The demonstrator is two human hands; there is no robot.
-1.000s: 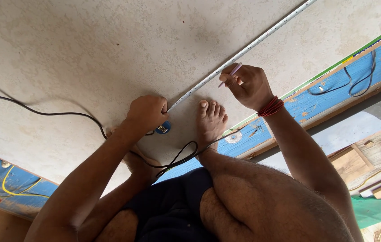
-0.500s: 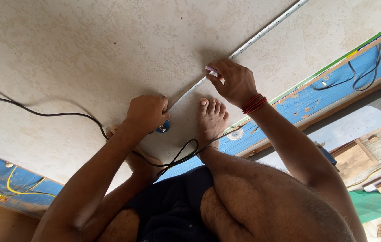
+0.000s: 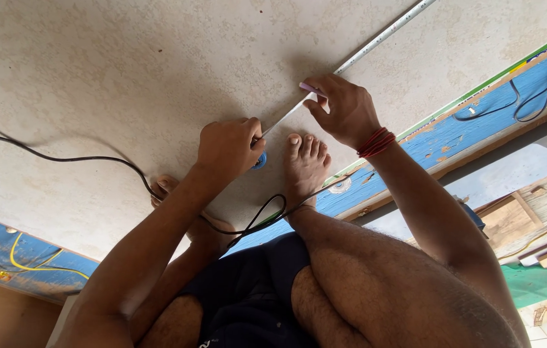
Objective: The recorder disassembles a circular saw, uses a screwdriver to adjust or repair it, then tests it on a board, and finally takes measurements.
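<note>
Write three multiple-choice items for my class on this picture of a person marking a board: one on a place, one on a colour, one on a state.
1. Where does the long white strip lie?
A on the pale board
B on the person's lap
C leaning on a wall

2. What colour is the wrist thread?
A green
B red
C white

3. How is the right hand?
A flat and open
B out of view
C pinching a small pink marker

Answers: 1 A, the strip runs across the board. 2 B, red loops show. 3 C, fingertips close on it.
</note>
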